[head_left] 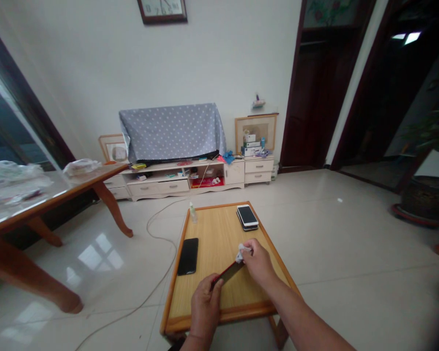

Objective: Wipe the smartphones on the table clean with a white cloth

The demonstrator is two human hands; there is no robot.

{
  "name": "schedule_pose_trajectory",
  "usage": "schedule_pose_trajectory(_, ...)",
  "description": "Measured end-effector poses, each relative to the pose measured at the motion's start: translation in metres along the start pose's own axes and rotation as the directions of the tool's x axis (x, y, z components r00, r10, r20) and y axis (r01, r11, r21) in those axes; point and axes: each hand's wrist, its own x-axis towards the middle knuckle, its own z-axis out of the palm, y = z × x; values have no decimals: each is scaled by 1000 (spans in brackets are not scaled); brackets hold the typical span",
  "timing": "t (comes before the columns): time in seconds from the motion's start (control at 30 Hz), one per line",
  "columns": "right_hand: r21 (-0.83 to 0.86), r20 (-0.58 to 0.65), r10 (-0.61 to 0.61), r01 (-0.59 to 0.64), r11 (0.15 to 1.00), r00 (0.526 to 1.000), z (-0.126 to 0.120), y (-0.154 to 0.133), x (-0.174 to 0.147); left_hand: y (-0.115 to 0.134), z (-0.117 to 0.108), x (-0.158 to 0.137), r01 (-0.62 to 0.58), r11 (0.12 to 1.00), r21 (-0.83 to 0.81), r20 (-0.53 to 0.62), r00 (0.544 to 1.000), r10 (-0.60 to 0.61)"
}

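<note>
My left hand [206, 301] grips one end of a dark smartphone [228, 274] with a reddish edge, tilted above the front of a small wooden table [219, 219]. A crumpled white cloth or tissue [241, 252] is pinched in my right hand [259, 263], against the phone's far end. On the table's left side lies a black smartphone [188, 256]. A white smartphone [247, 215] rests on top of a dark one at the back right. Near the back left corner stands a small clear spray bottle [193, 213].
A cable [160, 239] runs over the tiled floor left of the table. Beyond it stands a larger wooden table [106, 171] bearing plastic bags. A low white cabinet [159, 187] with a cloth-covered object lines the wall. At the right is a potted plant [428, 197].
</note>
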Motion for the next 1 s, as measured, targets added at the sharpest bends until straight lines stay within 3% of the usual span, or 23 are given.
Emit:
schedule_pose_trajectory(0.1, -299, 17, -183, 180, 937, 983, -2, -2, 0, 0, 0, -2, 7, 1000, 11, 3, 1000, -7)
schedule_pose_trajectory(0.17, -376, 56, -209, 215, 901, 976, 1, -5, -5, 1, 0, -3, 4, 1000, 15, 7, 1000, -5)
schedule_pose_trajectory(0.27, -392, 162, -221, 269, 880, 962, 15, -13, -25, 1, 0, -4, -4, 1000, 15, 15, 1000, 4)
schedule_pose_trajectory(0.4, -305, 341, -243, 351, 885, 908, 39, -21, -61, 0, 0, -4, -11, 1000, 19, 19, 1000, 10)
schedule_pose_trajectory(0.47, -264, 366, -248, 355, 897, 897, 44, -21, -67, -1, 0, -4, -14, 1000, 27, 19, 1000, 14)
schedule_pose_trajectory(0.67, -159, 150, -167, 191, 969, 975, 22, -18, -30, 1, -1, -4, -8, 998, 66, -6, 1000, 8)
schedule_pose_trajectory(0.77, 27, 148, -45, 41, 999, 988, 8, -25, -19, 0, 0, -4, -5, 997, 72, -20, 1000, 6)
schedule_pose_trajectory(0.87, 230, 183, 83, -125, 965, 980, -3, -37, -20, -2, 1, -4, -1, 997, 71, -28, 1000, 3)
schedule_pose_trajectory(1.0, 354, 111, 99, -133, 926, 989, -10, -46, -21, -3, 2, -4, 1, 998, 70, -34, 999, 1)
